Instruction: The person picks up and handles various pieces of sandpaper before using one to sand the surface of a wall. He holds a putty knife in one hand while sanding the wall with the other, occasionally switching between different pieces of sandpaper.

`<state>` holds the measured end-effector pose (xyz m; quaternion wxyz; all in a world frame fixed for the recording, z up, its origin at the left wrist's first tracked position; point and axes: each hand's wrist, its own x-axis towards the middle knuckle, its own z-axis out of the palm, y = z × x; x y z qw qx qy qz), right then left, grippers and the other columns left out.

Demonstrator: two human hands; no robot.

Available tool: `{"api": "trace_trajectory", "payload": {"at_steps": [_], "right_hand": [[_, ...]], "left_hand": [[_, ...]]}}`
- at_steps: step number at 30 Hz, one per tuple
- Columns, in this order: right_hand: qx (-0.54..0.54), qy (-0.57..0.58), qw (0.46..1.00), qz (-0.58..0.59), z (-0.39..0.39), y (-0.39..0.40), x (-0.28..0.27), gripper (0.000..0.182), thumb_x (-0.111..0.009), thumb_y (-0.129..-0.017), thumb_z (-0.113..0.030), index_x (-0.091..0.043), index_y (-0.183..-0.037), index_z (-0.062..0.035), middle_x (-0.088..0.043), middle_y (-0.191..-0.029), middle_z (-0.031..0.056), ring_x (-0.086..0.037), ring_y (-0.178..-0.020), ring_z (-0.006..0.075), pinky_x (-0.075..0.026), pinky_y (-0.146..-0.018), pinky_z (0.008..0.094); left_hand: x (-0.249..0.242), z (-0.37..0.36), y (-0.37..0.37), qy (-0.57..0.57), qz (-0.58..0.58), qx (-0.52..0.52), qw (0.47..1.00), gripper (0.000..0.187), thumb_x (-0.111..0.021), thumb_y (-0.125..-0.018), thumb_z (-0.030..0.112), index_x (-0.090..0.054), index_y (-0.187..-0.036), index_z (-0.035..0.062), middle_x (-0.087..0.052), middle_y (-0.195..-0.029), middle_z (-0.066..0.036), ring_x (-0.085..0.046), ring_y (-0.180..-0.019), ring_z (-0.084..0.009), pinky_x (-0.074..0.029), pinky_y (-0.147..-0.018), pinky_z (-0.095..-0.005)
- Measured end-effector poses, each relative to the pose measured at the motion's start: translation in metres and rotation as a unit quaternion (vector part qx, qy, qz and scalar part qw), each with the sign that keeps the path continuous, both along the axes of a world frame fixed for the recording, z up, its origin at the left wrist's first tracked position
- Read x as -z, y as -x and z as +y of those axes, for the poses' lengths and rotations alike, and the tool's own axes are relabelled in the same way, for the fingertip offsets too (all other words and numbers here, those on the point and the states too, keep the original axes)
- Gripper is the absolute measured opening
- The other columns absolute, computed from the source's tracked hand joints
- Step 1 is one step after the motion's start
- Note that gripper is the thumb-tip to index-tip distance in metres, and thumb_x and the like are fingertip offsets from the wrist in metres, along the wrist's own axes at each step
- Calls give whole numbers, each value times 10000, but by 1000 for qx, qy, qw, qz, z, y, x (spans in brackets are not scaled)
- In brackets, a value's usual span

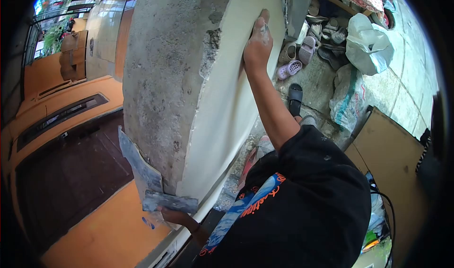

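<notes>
My right hand [258,43] rests against the smooth whitish strip [220,102] of the wall edge, toward the top, fingers pointing up with pale smears on them; no tool shows in it. Down at the lower left, my left hand [176,216] is closed round a flat grey, smeared plastering tool [171,202], partly hidden behind it. This tool lies by the lower end of the rough concrete face [163,74]. Beside it hangs a bluish-grey, jagged-edged sheet or blade [141,161]; whether the two are joined is unclear.
Shoes, including lilac clogs [289,70], lie on the floor at the upper right. Near them are a white plastic bag [369,43] and a woven sack [347,98]. A brown board [392,159] stands at the right. An orange wall [111,225] is at the lower left.
</notes>
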<state>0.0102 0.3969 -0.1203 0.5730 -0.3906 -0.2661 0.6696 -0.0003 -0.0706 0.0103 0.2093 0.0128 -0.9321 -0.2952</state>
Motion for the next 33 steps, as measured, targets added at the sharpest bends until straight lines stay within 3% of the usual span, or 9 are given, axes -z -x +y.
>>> {"api": "trace_trajectory", "payload": {"at_steps": [3, 4, 8, 12, 18, 21, 24, 29, 33], "right_hand": [[-32, -240, 955, -172, -107, -11, -44, 554, -315, -982, -311, -205, -1378, 61, -180, -1456, 210, -107, -1375, 261, -96, -1098, 339], [-19, -257, 952, -165, -139, -11, -45, 500, -326, -976, -260, -279, -1354, 64, -223, -1438, 227, -137, -1362, 338, -94, -1097, 396], [-7, -187, 974, -130, -139, -1, -40, 515, -315, -980, -276, -247, -1369, 54, -187, -1453, 216, -130, -1369, 308, -87, -1103, 373], [-23, -91, 995, -21, -107, 9, -49, 546, -312, -981, -305, -213, -1375, 60, -156, -1462, 213, -115, -1375, 274, -81, -1109, 351], [-57, -335, 919, -199, -249, -10, -84, 522, -347, -970, -265, -242, -1375, 46, -168, -1457, 226, -101, -1373, 324, -83, -1100, 392], [-61, -376, 904, -193, -225, -16, -86, 510, -335, -973, -266, -255, -1373, 39, -182, -1449, 239, -119, -1369, 334, -115, -1094, 383], [-101, -400, 885, -214, -238, -29, -99, 484, -334, -972, -250, -296, -1356, 43, -196, -1445, 236, -125, -1366, 345, -130, -1091, 381], [-178, -650, 678, -292, -287, -46, -75, 425, -432, -905, -149, -415, -1306, -7, -332, -1399, 190, -231, -1325, 389, -195, -1075, 468], [-125, -659, 670, -318, -235, -45, -82, 377, -390, -936, -154, -455, -1273, 1, -392, -1363, 177, -278, -1313, 357, -215, -1071, 462]], "left_hand": [[-6, 31, -13, -3, -2, -25, 1000, 724, -322, -931, 517, -517, -1069, -167, -579, -1031, -268, -577, -925, -324, -453, -818, -382], [-5, 25, -10, 0, 1, -29, 1000, 728, -324, -928, 523, -542, -1035, -163, -604, -989, -255, -591, -902, -315, -453, -810, -378], [-5, 18, -8, 67, 29, 6, 997, 620, -358, -931, 472, -611, -887, -92, -612, -794, -238, -582, -716, -374, -432, -618, -419], [3, 11, -1, 122, 115, 35, 985, 542, -380, -926, 414, -641, -768, -34, -622, -757, -206, -581, -694, -405, -424, -600, -474], [-4, -3, -14, 116, 151, 93, 977, 450, -450, -908, 381, -643, -811, -14, -620, -735, -192, -596, -688, -362, -442, -610, -448], [0, -32, -42, -89, -76, 142, 983, 381, -485, -902, 321, -641, -894, -27, -629, -911, -224, -603, -902, -341, -450, -745, -436], [18, -61, -69, -110, 135, 202, 964, 368, -504, -890, 270, -592, -1065, -41, -457, -1296, -226, -355, -1247, -424, -251, -1025, -477], [27, -91, -80, 16, 177, 160, 971, 293, -550, -847, 254, -648, -923, -12, -411, -1347, -193, -304, -1278, -416, -198, -1043, -528], [38, -97, -78, 96, 172, 190, 962, 228, -614, -779, 242, -661, -726, 26, -354, -1392, -175, -251, -1307, -398, -164, -1048, -543]]}}
